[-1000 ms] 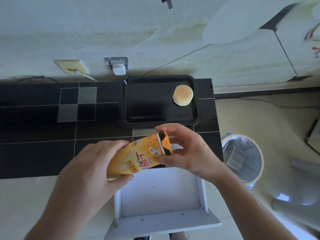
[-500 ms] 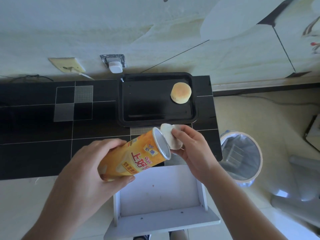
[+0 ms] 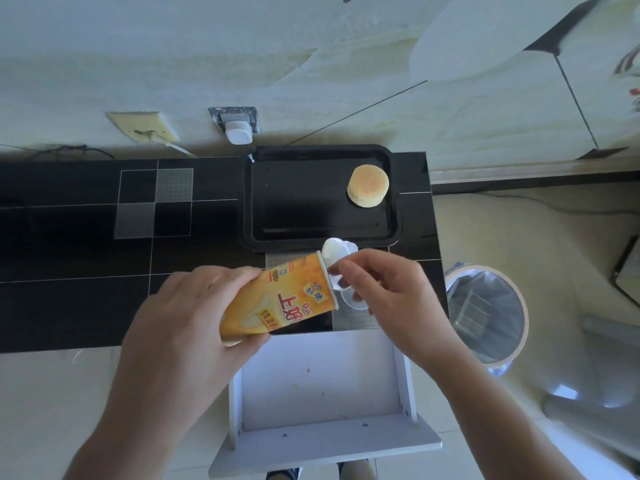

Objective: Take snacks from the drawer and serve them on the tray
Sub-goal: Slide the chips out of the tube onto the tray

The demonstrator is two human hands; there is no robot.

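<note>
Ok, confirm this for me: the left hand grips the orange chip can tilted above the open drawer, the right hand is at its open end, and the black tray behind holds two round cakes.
One detail is off: the head view shows only one round cake on the black tray, near its right end. The rest stands: the left hand grips the orange chip can tilted above the open drawer, and the right hand is at its open end.

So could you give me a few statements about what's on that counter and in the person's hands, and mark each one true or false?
1. The left hand grips the orange snack can. True.
2. The black tray holds three cakes. False: only one round cake lies on it, near its far right corner.
3. The right hand pinches the white seal at the can's mouth. True.
4. The white drawer is pushed shut. False: it stands pulled open below the hands.
5. The bin stands left of the drawer. False: it stands to the right.
</note>
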